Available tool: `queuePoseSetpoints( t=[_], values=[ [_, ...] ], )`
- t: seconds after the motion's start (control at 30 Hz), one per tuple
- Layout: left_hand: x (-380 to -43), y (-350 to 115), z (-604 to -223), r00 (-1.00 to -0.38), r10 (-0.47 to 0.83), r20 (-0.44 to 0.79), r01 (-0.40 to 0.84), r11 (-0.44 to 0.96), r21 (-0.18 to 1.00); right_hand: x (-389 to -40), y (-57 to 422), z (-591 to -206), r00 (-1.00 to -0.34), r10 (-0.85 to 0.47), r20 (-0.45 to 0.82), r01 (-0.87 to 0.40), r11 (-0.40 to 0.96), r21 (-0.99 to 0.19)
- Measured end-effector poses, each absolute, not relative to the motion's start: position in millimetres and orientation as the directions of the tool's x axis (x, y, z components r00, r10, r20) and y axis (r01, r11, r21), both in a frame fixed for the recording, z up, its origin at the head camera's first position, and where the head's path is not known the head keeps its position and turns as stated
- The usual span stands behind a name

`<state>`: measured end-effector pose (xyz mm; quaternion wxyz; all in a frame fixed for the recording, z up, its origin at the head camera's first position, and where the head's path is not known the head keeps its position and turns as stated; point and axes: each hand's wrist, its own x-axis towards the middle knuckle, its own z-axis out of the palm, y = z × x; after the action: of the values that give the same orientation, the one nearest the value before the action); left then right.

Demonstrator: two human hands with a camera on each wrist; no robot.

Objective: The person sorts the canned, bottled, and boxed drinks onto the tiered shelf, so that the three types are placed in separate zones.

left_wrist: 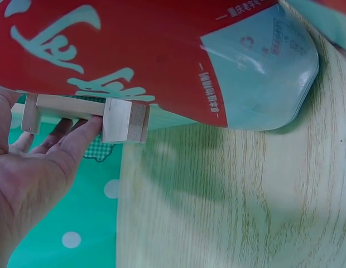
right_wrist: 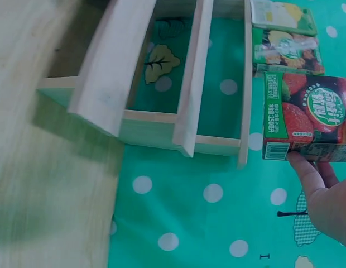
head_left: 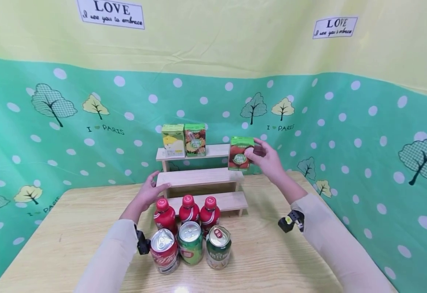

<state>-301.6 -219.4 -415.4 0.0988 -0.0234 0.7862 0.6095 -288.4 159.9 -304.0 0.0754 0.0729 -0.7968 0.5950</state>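
One right hand (head_left: 268, 160) pinches a strawberry juice box (head_left: 238, 160) between thumb and fingers. Its long axis upright, the box lies left of that hand, by the right end of the top shelf (head_left: 217, 150), seemingly just off the wood. Two other juice boxes (head_left: 195, 142) stand at the shelf's left end. Farther away, the left hand (head_left: 148, 192) grips the middle shelf's (head_left: 198, 177) left end.

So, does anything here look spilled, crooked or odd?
Nothing stands out. Three bottles and three cans stand upright on the table; two boxes stand upright on the rack; the right hand holds a third box. No spill or damage shows.
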Motion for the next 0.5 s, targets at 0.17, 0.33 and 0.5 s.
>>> queuePoseSetpoints(
  t=[0.17, 0.33, 0.5],
  values=[
    [-301, -220, -415, -0.979, 0.087, -0.182, -0.155, 0.257, 0.954, -302, 152, -295, -0.976, -0.02, 0.218, -0.216, 0.249, -0.944],
    [-301, -220, -413, -0.978, 0.088, -0.189, -0.163, 0.242, 0.956, -313, 144, -282, -0.976, 0.001, 0.219, -0.212, 0.247, -0.946],
    [-301, -218, -413, -0.977, 0.088, -0.193, -0.167, 0.242, 0.956, -322, 137, -278, -0.975, 0.033, 0.219, -0.204, 0.244, -0.948]
  ],
)
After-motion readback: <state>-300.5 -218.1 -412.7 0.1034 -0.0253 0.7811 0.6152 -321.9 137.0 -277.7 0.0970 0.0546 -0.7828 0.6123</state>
